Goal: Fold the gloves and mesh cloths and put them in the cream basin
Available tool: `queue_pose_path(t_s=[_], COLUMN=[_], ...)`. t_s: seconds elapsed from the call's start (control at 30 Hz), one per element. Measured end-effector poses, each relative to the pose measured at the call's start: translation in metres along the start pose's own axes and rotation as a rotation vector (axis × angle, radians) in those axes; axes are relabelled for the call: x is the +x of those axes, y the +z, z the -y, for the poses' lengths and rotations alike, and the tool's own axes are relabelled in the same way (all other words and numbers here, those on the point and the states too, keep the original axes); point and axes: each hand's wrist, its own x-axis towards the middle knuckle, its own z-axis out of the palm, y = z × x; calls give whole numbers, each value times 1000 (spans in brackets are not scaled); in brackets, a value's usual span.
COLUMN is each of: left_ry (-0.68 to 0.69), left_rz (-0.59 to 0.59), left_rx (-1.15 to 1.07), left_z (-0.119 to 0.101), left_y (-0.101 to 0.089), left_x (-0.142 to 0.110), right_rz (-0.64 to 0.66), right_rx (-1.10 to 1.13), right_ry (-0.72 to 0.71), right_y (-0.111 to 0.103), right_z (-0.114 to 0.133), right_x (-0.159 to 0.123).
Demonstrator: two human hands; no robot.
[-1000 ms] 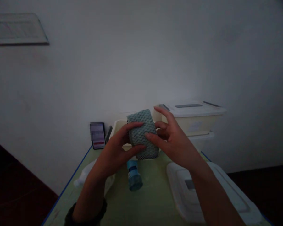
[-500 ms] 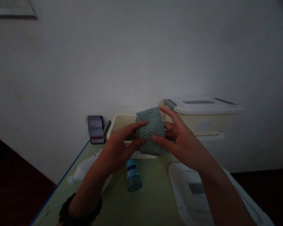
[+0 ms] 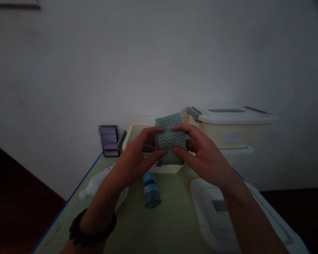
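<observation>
Between both hands is a pale teal pad (image 3: 171, 139) with a wavy, knit-like texture, perhaps a folded cloth or a sponge. A dark mesh strip shows along its lower edge. My left hand (image 3: 137, 155) grips its left side, thumb and fingers on the front face. On the right side, my right hand (image 3: 201, 150) pinches it with the thumb low and the index finger across the upper front. The pad is held upright above an open cream bin (image 3: 134, 132), hiding part of the bin. Just in front of the bin lies a blue bottle (image 3: 151, 190) on its side.
A phone (image 3: 110, 141) leans against the wall at the back left. On the green table (image 3: 153, 233), a white bottle (image 3: 94, 185) lies partly behind my left forearm. A lidded box (image 3: 228, 128) stands back right, and a loose white lid (image 3: 205, 211) lies front right.
My right index finger has come down from the pad's top corner onto its front face. The pad sits slightly higher in view and more upright. The camera view has shifted a little.
</observation>
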Motion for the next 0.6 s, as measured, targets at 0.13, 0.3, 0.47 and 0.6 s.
queue_pose_path(t_s=[0.13,0.3,0.47,0.6], left_ry=[3,-173,-539,-653], left_rz=[-156,-297,-141,-108], left_rx=[249,529,474,505], left_z=[4,15,29,31], left_y=[-8,-24,-29,-32], left_x=[1,1,1,0], right_rz=[-165,-295,-366,-412], right_rx=[49,-51,-221,-263], right_ry=[-40,-114,-162,-183], right_y=[-2,-7,-7,-6], right_z=[-2,-12,-27,-45], right_x=[3,7,12,16])
